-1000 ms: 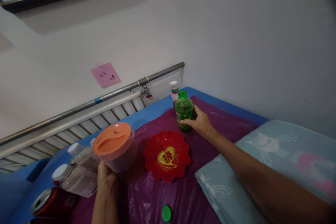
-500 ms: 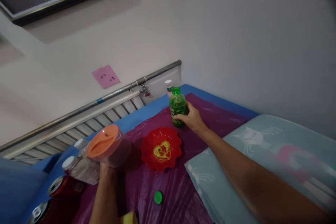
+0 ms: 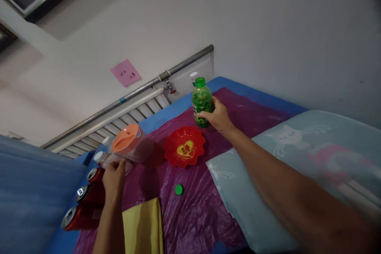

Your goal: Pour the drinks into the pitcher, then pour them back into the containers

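Note:
My right hand (image 3: 218, 117) is wrapped round a green plastic bottle (image 3: 202, 105) from the right. The bottle stands upright without a cap, dark green stuff inside. A green cap (image 3: 179, 189) lies on the purple plastic sheet (image 3: 190, 214). My left hand (image 3: 115, 172) is closed, fingers bent together, in front of a clear jar with a white lid (image 3: 99, 156); whether it grips anything is hidden. Just beyond that hand stands a clear pitcher with an orange lid (image 3: 126, 139). A red scalloped dish (image 3: 198, 147) with a yellow heart sits between the hands.
Several red cans (image 3: 85, 194) line the left side. A folded yellow cloth (image 3: 143, 226) lies near the front. Right of the sheet is a light blue cushion (image 3: 268, 174) with cat prints. A white-capped bottle (image 3: 194, 76) stands behind the green one; a radiator (image 3: 119, 121) runs along the wall.
My left hand has drawn back from the pitcher towards the clear jar and cans. My right hand still holds the green bottle. The view has shifted, showing more of the yellow cloth and cans.

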The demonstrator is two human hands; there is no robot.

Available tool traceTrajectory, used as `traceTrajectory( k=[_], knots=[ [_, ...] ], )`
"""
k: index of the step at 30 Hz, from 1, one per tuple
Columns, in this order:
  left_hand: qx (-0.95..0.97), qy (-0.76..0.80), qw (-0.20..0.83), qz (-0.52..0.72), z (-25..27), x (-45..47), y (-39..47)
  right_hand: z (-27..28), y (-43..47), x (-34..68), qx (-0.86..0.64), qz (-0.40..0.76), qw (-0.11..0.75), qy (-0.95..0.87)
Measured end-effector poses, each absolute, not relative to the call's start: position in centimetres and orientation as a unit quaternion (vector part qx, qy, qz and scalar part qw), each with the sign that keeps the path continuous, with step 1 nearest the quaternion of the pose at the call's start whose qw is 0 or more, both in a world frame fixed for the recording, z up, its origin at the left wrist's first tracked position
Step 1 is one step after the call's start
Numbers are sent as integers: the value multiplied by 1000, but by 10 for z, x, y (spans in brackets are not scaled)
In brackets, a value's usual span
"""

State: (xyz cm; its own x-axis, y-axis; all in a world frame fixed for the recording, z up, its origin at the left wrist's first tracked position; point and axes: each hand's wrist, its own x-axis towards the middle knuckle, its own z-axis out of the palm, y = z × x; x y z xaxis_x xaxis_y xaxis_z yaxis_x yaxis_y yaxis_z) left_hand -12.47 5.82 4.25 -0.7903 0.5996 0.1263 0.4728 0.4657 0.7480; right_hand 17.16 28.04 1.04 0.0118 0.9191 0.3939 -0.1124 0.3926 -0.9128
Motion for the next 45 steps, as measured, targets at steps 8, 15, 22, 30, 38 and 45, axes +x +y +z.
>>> traceTrajectory(
  k=[8,15,22,30,38,45],
  knots=[
    [528,779,252,227,-21,-20,38,7,279,168,-367,393,606,-587],
    [533,748,252,304,2,-30,55,3,274,166,-338,352,599,-635],
    [434,662,222,569,100,-6,123,-3,261,155,-278,284,573,-717],
    [509,639,199,541,121,17,164,-5,262,154,-240,205,553,-771],
    [569,671,172,443,131,3,170,-4,262,158,-253,166,538,-786],
    [595,704,152,357,145,7,169,-4,261,160,-258,166,523,-795]
  ],
)
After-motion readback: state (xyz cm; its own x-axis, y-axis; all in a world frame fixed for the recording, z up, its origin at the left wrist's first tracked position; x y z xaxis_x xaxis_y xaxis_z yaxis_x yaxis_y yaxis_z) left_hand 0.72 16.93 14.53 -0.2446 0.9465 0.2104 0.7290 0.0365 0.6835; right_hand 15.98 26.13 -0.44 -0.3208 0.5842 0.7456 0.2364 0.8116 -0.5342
